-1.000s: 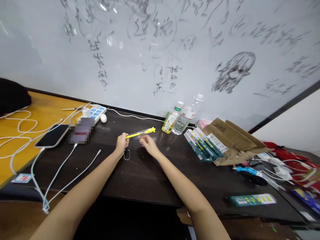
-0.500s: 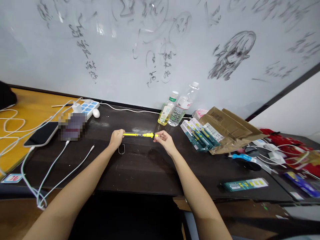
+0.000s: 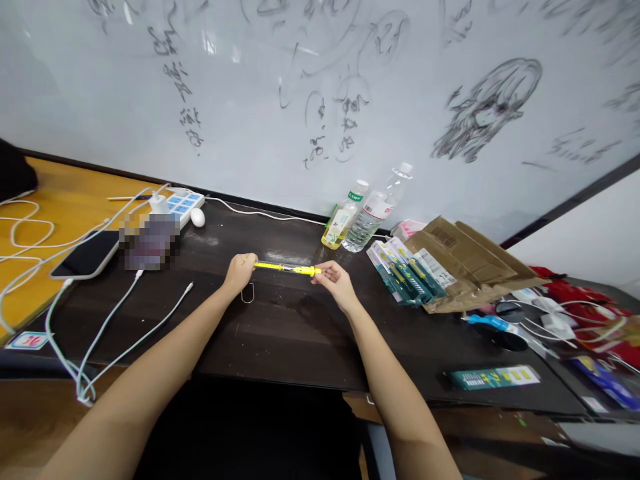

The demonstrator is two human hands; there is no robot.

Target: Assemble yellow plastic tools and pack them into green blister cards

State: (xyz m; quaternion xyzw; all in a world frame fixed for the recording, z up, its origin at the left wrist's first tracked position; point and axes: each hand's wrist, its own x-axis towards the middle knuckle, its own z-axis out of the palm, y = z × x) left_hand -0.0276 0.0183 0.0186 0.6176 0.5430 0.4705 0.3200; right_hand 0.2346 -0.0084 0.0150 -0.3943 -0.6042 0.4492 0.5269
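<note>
A slim yellow pen-shaped tool [image 3: 289, 268] with a clear middle section lies level between my hands, above the dark table. Its exact kind I cannot make out. My left hand [image 3: 242, 272] is closed round the left end. At the right end, my right hand [image 3: 337, 284] pinches the small yellow tip between thumb and fingers. Just below my left hand is a thin bent wire loop [image 3: 249, 300]; whether it lies on the table or hangs from the hand I cannot tell.
Two bottles [image 3: 367, 220] stand by the whiteboard. Green-and-white boxes [image 3: 407, 273] and a brown paper bag [image 3: 475, 260] are at right, another box [image 3: 495, 377] near the front edge. At left lie a phone [image 3: 87, 255], cables [image 3: 150, 337] and a power strip [image 3: 183, 205].
The small yellow piece in my right hand now meets the tool's right end, where a slight gap showed before. The whole view has shifted a little.
</note>
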